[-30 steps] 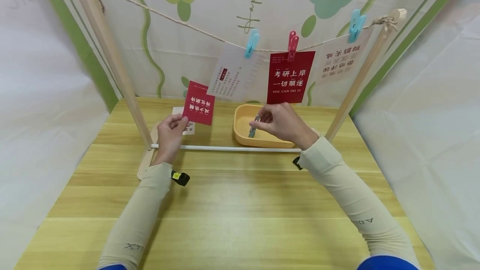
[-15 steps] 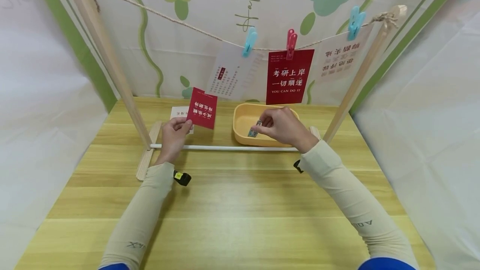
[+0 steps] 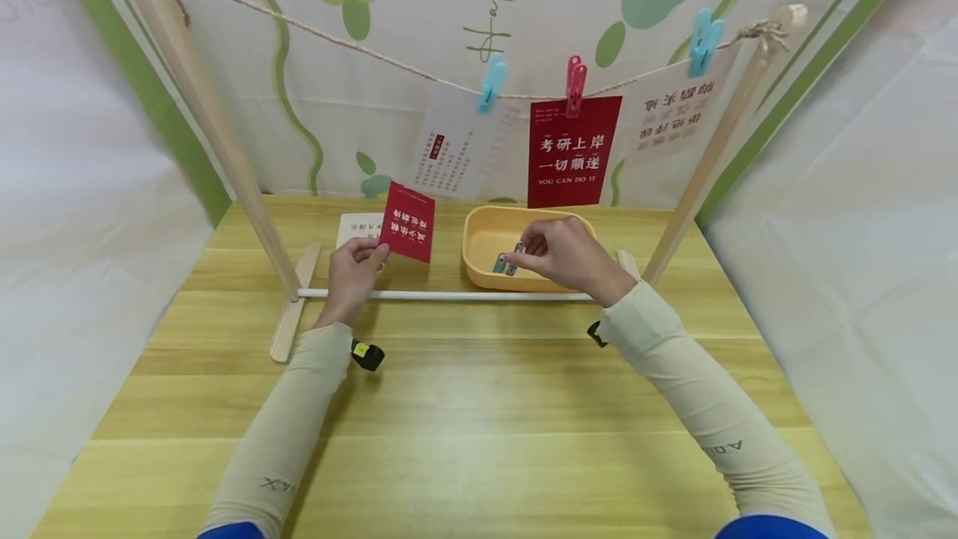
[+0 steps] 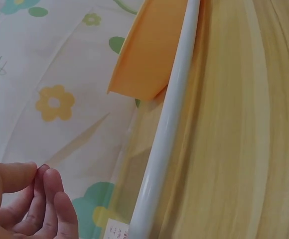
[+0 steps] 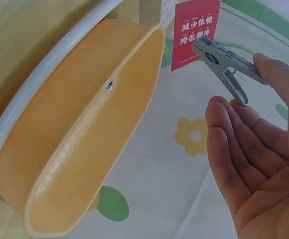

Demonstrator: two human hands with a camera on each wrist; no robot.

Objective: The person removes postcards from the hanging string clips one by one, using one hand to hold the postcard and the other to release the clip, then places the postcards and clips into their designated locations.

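Note:
My left hand [image 3: 355, 277] pinches a small red card [image 3: 408, 223] with white writing by its corner, between thumb and fingers. In the left wrist view that card [image 4: 79, 139] appears almost edge-on. My right hand [image 3: 572, 254] is over the yellow tray [image 3: 479, 274]. It pinches a grey-green clothespin [image 5: 224, 62] by its handles, thumb on one and fingertips at the other. The clothespin's gripping end points away from the palm, towards the red card [image 5: 187, 55] in the right wrist view. A white card [image 3: 358, 227] with writing lies on the table behind the left hand.
A twine line [image 3: 322, 38] hangs between two wooden posts [image 3: 202, 119]. Blue clothespins [image 3: 491, 83] and a pink clothespin [image 3: 575, 88] hold cards on it, including a red card [image 3: 573, 152] and a pale card [image 3: 452, 148]. A white rod [image 3: 434, 295] joins the posts low down.
The left hand has moved slightly right with the red card, which has tilted. The right hand has stayed over the tray, and the clothespin in its fingers has turned so both its arms show.

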